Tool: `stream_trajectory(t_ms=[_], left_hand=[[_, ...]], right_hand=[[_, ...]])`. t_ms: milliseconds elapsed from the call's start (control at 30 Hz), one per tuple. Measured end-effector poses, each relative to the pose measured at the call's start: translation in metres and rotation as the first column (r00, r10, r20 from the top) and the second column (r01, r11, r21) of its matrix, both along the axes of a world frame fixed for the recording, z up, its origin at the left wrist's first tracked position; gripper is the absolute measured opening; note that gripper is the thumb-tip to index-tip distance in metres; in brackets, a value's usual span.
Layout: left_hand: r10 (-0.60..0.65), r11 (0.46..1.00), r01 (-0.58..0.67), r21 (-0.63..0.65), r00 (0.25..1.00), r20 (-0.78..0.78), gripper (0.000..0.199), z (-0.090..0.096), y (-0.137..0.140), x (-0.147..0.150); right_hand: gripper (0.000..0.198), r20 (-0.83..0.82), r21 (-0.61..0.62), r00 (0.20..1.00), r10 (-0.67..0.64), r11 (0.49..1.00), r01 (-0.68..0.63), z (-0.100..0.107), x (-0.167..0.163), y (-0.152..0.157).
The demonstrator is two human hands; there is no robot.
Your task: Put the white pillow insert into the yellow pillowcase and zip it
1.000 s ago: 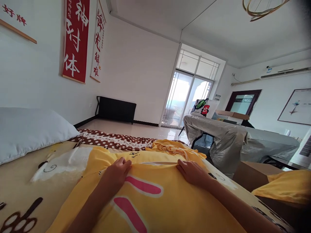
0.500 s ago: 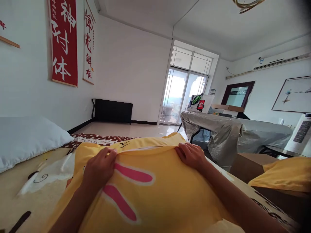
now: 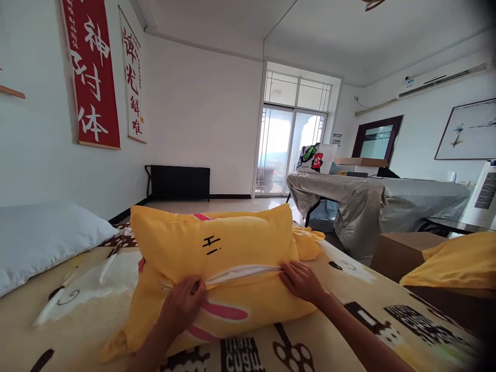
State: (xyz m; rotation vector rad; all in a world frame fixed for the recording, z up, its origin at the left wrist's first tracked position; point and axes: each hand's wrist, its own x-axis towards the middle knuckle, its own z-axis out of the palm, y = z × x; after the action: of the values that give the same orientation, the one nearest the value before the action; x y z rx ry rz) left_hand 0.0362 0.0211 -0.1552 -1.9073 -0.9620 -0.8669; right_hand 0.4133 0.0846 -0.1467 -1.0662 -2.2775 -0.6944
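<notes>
A yellow pillowcase (image 3: 248, 235) with pink bunny-ear shapes and the letters "Hi" lies in front of me, plump with a pillow inside. Between my hands its opening gapes a little, and a strip of the white pillow (image 3: 244, 272) shows there. My left hand (image 3: 184, 302) is closed on the edge at the left end of the opening. At the right end, my right hand (image 3: 302, 281) pinches the same edge. Parts of the fingertips are hidden in the folds of cloth.
A white pillow (image 3: 50, 237) lies at the left on the patterned bed cover (image 3: 96, 299). To the right stands a cardboard box (image 3: 399, 253) with yellow cloth (image 3: 457, 263) over it. Beyond are a table under grey plastic sheeting (image 3: 356, 222) and a black folded frame (image 3: 180, 183) by the wall.
The pillowcase, earlier stretched up toward me, now rests lower on the bed with its "Hi" side in view. Both hands have moved down, still gripping the opening's edge.
</notes>
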Motion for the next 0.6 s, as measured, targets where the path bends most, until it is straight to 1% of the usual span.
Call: stream_trajectory(t_ms=[33,67,100,167,233,267,300,333,367,400,433,467,533,600], left_hand=[[-0.004,0.999,0.004,-0.033,1.0,0.01,0.027,-0.004,-0.003,0.003],[-0.002,0.998,0.004,-0.061,1.0,0.02,0.025,-0.004,-0.006,0.006],[-0.003,0.996,0.005,-0.087,1.0,0.026,0.023,-0.001,-0.009,0.008],[-0.022,0.99,0.025,-0.137,0.999,0.025,0.019,0.009,-0.017,0.011],[-0.053,0.981,0.056,-0.185,0.998,0.021,0.018,0.017,-0.025,0.013],[-0.071,0.975,0.073,-0.21,0.997,0.018,0.017,0.02,-0.03,0.014],[-0.085,0.969,0.087,-0.231,0.996,0.018,0.016,0.023,-0.034,0.015],[-0.1,0.963,0.102,-0.248,0.995,0.019,0.014,0.025,-0.037,0.016],[-0.118,0.958,0.119,-0.26,0.993,0.018,0.009,0.027,-0.04,0.017],[-0.139,0.953,0.138,-0.271,0.99,0.014,0.004,0.029,-0.043,0.018],[-0.157,0.946,0.154,-0.285,0.988,0.012,0.004,0.031,-0.046,0.019],[-0.173,0.94,0.168,-0.297,0.985,0.01,0.008,0.033,-0.048,0.019],[-0.184,0.924,0.18,-0.337,0.983,0.02,0.011,0.036,-0.052,0.019],[-0.166,0.904,0.167,-0.394,0.985,0.039,0.01,0.036,-0.053,0.018]], right_hand=[[0.038,-0.02,-0.021,1.0,-0.001,1.0,0.001,-0.008,-0.001,0.0],[0.039,-0.047,-0.033,0.999,-0.019,0.999,0.018,-0.01,-0.003,0.0],[0.039,-0.077,-0.034,0.996,-0.05,0.998,0.047,-0.007,-0.008,-0.001],[0.041,-0.144,-0.006,0.983,-0.116,0.993,0.116,0.01,-0.026,-0.005],[0.038,-0.209,0.052,0.971,-0.118,0.99,0.132,0.033,-0.055,-0.019],[0.034,-0.226,0.079,0.971,-0.075,0.992,0.095,0.045,-0.073,-0.03],[0.03,-0.215,0.086,0.977,-0.01,0.996,0.029,0.055,-0.092,-0.042],[0.026,-0.178,0.067,0.982,0.069,0.996,-0.058,0.064,-0.111,-0.055],[0.023,-0.104,-0.014,0.984,0.145,0.989,-0.147,0.071,-0.129,-0.068],[0.021,-0.041,-0.11,0.975,0.218,0.969,-0.221,0.075,-0.145,-0.081],[0.019,-0.008,-0.214,0.965,0.261,0.943,-0.257,0.078,-0.159,-0.091],[0.018,0.017,-0.316,0.956,0.293,0.909,-0.273,0.078,-0.169,-0.098],[0.013,-0.003,-0.456,0.95,0.312,0.845,-0.279,0.073,-0.181,-0.105],[0.016,-0.08,-0.509,0.947,0.311,0.804,-0.307,0.063,-0.183,-0.101]])
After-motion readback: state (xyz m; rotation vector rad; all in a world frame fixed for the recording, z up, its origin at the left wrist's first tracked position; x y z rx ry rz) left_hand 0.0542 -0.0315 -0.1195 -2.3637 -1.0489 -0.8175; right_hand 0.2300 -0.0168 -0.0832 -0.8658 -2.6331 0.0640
